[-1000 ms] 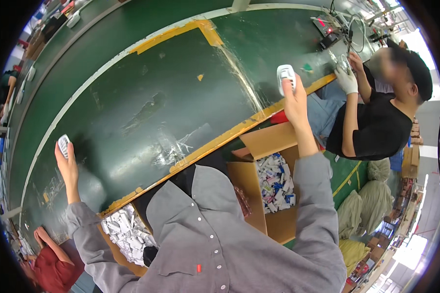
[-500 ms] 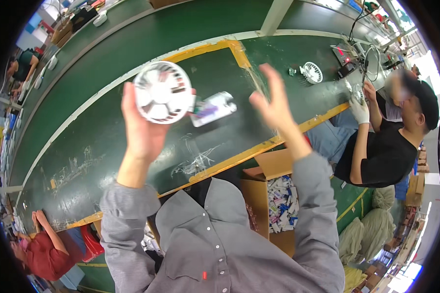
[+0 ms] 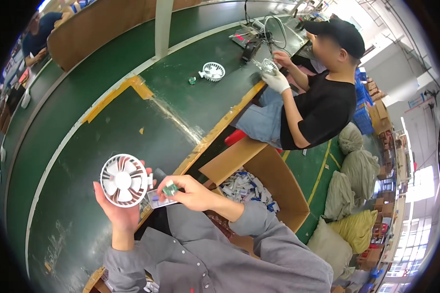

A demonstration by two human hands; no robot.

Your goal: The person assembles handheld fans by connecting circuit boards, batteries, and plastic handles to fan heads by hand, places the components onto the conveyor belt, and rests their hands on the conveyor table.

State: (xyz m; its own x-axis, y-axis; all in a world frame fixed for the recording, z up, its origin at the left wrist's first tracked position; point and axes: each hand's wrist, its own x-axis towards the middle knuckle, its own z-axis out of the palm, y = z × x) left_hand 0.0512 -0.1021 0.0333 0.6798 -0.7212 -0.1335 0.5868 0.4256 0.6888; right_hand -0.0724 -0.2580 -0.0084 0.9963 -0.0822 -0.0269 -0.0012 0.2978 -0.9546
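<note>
My left hand (image 3: pixel 119 217) is wrapped round a small white fan (image 3: pixel 124 181), its round grille turned up and its blades showing. A short white stub (image 3: pixel 151 180) juts from the fan's side toward my right hand. Between the thumb and fingers of my right hand (image 3: pixel 193 193) is a small green circuit board (image 3: pixel 169 189), close beside that stub. Whether wires join board and fan is too small to tell. A flat, pale piece with a purple patch (image 3: pixel 156 200) shows just under my right hand, partly hidden by it.
A second white fan (image 3: pixel 213 72) lies farther along the green table (image 3: pixel 132 122), with a green board (image 3: pixel 192 80) beside it. At the right a co-worker (image 3: pixel 322 93) handles another fan near cables and a device. An open carton (image 3: pixel 283 195) of small white packs stands below the table edge.
My right hand, spread open and away from the fan before, has come in and pinches the circuit board beside it. The view has swung to the right. My left hand still holds the fan.
</note>
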